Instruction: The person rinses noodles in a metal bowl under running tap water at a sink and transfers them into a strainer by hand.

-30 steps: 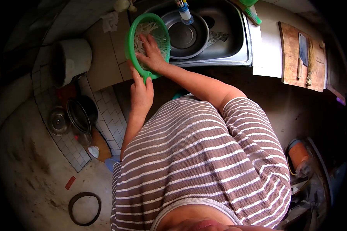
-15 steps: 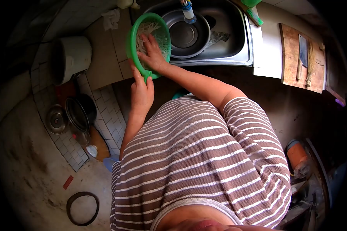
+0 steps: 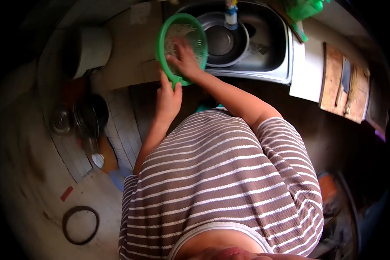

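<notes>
A green plastic colander [image 3: 161,43] with a short handle is tilted at the left edge of the sink, partly in front of the metal basin. Thin whitish shreds [image 3: 180,29] lie inside; their kind is not clear. My left hand [image 3: 169,98] is closed around the handle at the near end. Inside the colander, my right hand [image 3: 185,60] rests over the shreds with its fingers stretched and apart, somewhat blurred. Its fingertips touch or hover just above the shreds; I cannot tell which.
Behind the colander, a metal basin [image 3: 242,52] sits in the steel sink [image 3: 275,77] under a tap [image 3: 231,19]. At right, a cutting board [image 3: 331,69] holds a cleaver [image 3: 346,76] and a straw-like bundle [image 3: 353,93]. Pots [image 3: 91,112] stand lower left; a black ring [image 3: 65,225] lies on the floor.
The view has shifted, so the sink and colander appear farther right and the cutting board lower. My right hand has stayed in the colander, its fingers now blurred. My left hand keeps the handle.
</notes>
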`<state>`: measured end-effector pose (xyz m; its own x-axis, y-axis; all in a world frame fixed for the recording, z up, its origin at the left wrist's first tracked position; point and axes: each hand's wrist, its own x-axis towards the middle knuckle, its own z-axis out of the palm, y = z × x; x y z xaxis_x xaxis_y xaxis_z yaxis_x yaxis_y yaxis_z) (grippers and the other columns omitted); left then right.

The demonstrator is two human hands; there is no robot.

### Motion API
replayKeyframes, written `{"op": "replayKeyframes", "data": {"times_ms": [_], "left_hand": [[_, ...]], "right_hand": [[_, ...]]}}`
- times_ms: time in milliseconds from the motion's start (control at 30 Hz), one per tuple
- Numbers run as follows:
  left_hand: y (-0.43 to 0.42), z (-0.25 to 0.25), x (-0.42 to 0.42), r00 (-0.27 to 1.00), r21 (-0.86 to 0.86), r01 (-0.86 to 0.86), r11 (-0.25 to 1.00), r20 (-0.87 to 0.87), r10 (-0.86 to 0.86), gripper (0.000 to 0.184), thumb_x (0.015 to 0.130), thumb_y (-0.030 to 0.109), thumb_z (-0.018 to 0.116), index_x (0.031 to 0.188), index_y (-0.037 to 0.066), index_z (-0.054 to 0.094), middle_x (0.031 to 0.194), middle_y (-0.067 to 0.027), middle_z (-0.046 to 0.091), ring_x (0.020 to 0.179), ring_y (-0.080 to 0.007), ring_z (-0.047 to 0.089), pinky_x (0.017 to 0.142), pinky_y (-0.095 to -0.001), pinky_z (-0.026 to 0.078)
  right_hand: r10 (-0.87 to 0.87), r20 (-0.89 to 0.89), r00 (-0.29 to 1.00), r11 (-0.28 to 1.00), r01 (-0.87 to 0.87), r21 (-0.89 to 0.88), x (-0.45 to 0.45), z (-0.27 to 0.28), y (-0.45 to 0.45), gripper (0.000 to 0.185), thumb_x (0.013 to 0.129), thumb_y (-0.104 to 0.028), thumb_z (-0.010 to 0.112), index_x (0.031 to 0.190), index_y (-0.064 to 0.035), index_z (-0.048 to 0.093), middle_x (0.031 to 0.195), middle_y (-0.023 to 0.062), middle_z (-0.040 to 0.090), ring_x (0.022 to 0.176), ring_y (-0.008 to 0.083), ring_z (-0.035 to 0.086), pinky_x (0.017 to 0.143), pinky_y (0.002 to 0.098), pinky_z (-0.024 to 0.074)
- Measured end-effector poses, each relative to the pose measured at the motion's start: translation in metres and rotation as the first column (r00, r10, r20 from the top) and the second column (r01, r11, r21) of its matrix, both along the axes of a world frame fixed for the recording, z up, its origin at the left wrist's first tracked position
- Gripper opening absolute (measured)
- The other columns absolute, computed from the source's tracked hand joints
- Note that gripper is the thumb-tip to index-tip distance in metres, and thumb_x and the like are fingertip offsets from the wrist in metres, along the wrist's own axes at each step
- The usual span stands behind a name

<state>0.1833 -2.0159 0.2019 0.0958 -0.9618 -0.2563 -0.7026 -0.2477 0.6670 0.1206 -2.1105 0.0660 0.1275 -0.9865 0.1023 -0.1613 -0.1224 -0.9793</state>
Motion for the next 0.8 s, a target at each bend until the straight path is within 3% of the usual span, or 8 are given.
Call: {"op": "replayKeyframes", "data": {"times_ms": [100, 133, 200, 267, 433, 567, 633, 800], "left_hand": [[0.0, -0.01, 0.008, 0.917, 0.07, -0.144, 0.987, -0.365, 0.16, 0.069, 0.087, 0.005, 0.053, 0.142, 0.011, 0.011, 0.062, -0.0063, 0.053, 0.045, -0.0108, 0.047, 0.039, -0.026, 0.037], [0.0, -0.016, 0.011, 0.914, 0.06, -0.163, 0.985, -0.368, 0.174, 0.069, 0.087, 0.005, 0.053, 0.142, 0.011, 0.011, 0.062, -0.0063, 0.053, 0.045, -0.0108, 0.047, 0.039, -0.026, 0.037], [0.001, -0.027, 0.016, 0.646, 0.217, -0.274, 0.937, -0.68, 0.347, 0.056, 0.088, 0.005, 0.052, 0.135, 0.009, 0.022, 0.066, -0.0062, 0.052, 0.045, -0.0122, 0.046, 0.036, -0.0244, 0.034], [0.004, -0.036, 0.02, 0.51, 0.275, -0.307, 0.911, -0.76, 0.402, 0.028, 0.089, 0.007, 0.052, 0.113, 0.009, 0.038, 0.077, -0.0069, 0.049, 0.047, -0.0142, 0.046, 0.037, -0.0235, 0.033], [0.014, -0.056, 0.028, 0.252, 0.359, -0.327, 0.874, -0.858, 0.447, 0.023, 0.089, 0.008, 0.053, 0.108, 0.009, 0.039, 0.077, -0.0072, 0.049, 0.047, -0.015, 0.045, 0.037, -0.0241, 0.033], [0.017, -0.059, 0.034, 0.212, 0.34, -0.348, 0.874, -0.879, 0.427, 0.022, 0.089, 0.009, 0.053, 0.107, 0.009, 0.039, 0.077, -0.0073, 0.049, 0.047, -0.0151, 0.045, 0.038, -0.0242, 0.034], [0.018, -0.06, 0.039, 0.172, 0.353, -0.41, 0.841, -0.875, 0.452, 0.021, 0.089, 0.008, 0.052, 0.106, 0.009, 0.04, 0.077, -0.008, 0.05, 0.047, -0.0152, 0.045, 0.038, -0.0248, 0.034], [0.024, -0.082, 0.058, 0.167, 0.243, -0.55, 0.799, -0.905, 0.391, 0.028, 0.087, 0.008, 0.056, 0.11, 0.009, 0.04, 0.081, -0.0076, 0.051, 0.047, -0.0163, 0.045, 0.038, -0.0263, 0.034]], "right_hand": [[0.025, -0.183, 0.983, 0.999, -0.031, -0.03, -0.01, 0.006, 0.001, 0.066, 0.079, -0.031, 0.063, 0.136, -0.016, 0.035, 0.139, 0.025, 0.028, 0.129, 0.0417, 0.027, 0.104, 0.0458, 0.0288], [0.074, -0.277, 0.958, 0.996, -0.084, -0.025, -0.013, 0.003, 0.001, 0.063, 0.079, -0.031, 0.063, 0.135, -0.0163, 0.038, 0.139, 0.0246, 0.03, 0.128, 0.0419, 0.029, 0.104, 0.046, 0.0293], [0.132, -0.373, 0.919, 0.988, -0.152, -0.024, -0.019, 0.003, -0.002, 0.06, 0.079, -0.031, 0.062, 0.133, -0.0166, 0.041, 0.138, 0.0243, 0.031, 0.127, 0.0421, 0.03, 0.103, 0.0462, 0.0298], [0.251, -0.422, 0.871, 0.966, -0.254, 0.049, -0.022, 0.005, -0.004, 0.059, 0.078, -0.037, 0.061, 0.131, -0.0159, 0.044, 0.139, 0.0221, 0.033, 0.125, 0.0449, 0.032, 0.102, 0.0506, 0.0289], [0.246, -0.636, 0.732, 0.924, -0.376, -0.076, -0.029, 0.037, -0.003, 0.049, 0.082, -0.035, 0.056, 0.125, -0.0114, 0.05, 0.126, 0.0136, 0.052, 0.122, 0.0332, 0.042, 0.102, 0.0508, 0.0278], [0.269, -0.564, 0.781, 0.878, -0.44, -0.19, -0.033, 0.051, -0.008, 0.042, 0.079, -0.025, 0.06, 0.118, -0.0101, 0.055, 0.117, 0.0136, 0.057, 0.116, 0.0325, 0.048, 0.098, 0.0465, 0.0349], [0.271, -0.274, 0.923, 0.875, -0.354, -0.331, -0.035, 0.068, -0.008, 0.037, 0.076, -0.007, 0.062, 0.112, -0.008, 0.058, 0.108, 0.011, 0.061, 0.104, 0.0316, 0.055, 0.088, 0.039, 0.0434], [0.21, -0.183, 0.96, 0.895, -0.264, -0.359, -0.032, 0.079, -0.003, 0.034, 0.076, 0.0, 0.059, 0.11, -0.007, 0.057, 0.106, 0.0109, 0.061, 0.1, 0.03, 0.057, 0.084, 0.0361, 0.0454]]}}
